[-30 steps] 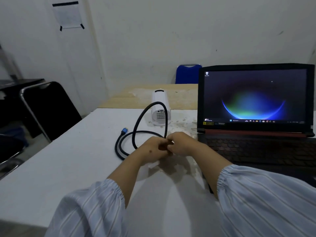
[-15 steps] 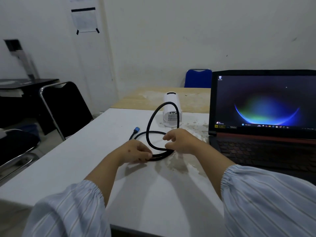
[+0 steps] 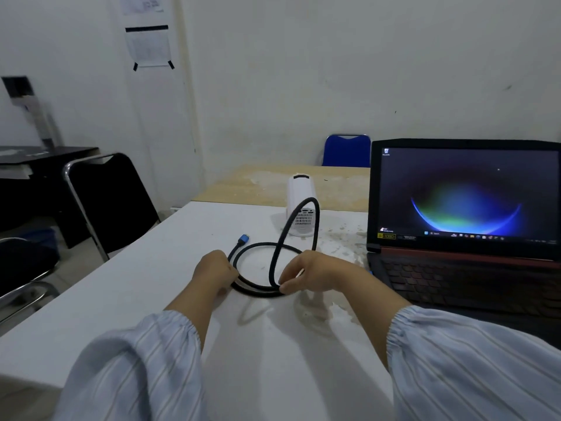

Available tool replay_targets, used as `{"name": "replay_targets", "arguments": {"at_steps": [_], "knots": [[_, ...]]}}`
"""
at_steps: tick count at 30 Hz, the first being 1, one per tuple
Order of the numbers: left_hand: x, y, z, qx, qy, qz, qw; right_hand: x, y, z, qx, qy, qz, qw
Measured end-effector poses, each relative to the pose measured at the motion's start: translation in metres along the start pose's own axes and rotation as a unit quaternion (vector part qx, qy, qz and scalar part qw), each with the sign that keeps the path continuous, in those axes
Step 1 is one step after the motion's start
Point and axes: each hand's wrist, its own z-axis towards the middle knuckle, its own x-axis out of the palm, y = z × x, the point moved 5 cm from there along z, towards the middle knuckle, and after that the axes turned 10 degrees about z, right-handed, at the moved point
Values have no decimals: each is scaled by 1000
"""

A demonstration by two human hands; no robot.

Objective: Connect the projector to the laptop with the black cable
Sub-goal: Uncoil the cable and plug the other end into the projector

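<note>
Landmark: the projector (image 3: 300,208), a small white unit standing upright on the white table (image 3: 127,299), vented face toward the camera.

Far left of the projector: a black folding chair (image 3: 112,202) with a chrome frame, standing off the table's left edge. Above it on the wall, a taped paper sheet (image 3: 148,47).

Left hand (image 3: 216,273): in front of the projector and to its left, resting on the table, fingers curled closed around the black cable (image 3: 274,265) at the left side of the coil (the contact itself is hidden under the fingers). Striped sleeve covers the forearm.

The cable lies coiled on the table directly in front of the projector. One loop lies flat; a second loop stands up, its top crossing in front of the projector's vent. The blue-tipped connector (image 3: 243,239) lies free on the table, left of the projector base, plugged into nothing.

Right hand (image 3: 312,275): in front of the projector and slightly right, thumb and fingertips pinched on the cable at the coil's right side, where the standing loop meets the flat one.

Right of the projector: the laptop (image 3: 464,214), open, screen lit with a desktop wallpaper, keyboard dark. No cable visibly reaches it. Behind the projector: a bare wooden tabletop (image 3: 273,183) and a blue chair back (image 3: 346,150).
</note>
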Motion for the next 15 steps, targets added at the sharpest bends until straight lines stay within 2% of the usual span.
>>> {"name": "replay_targets", "arguments": {"at_steps": [3,6,11,15], "knots": [[-2,1,5,-10,0,12,1000,1,-3,2,20,25,-25,999],[-4,7,9,-34,0,-35,999,1,-4,-2,26,51,10,998],[-11,23,14,-87,-12,-209,974,-11,-15,-9,34,29,4,999],[-28,32,27,-100,-51,-320,941,-28,-38,-19,109,7,40,993]]}}
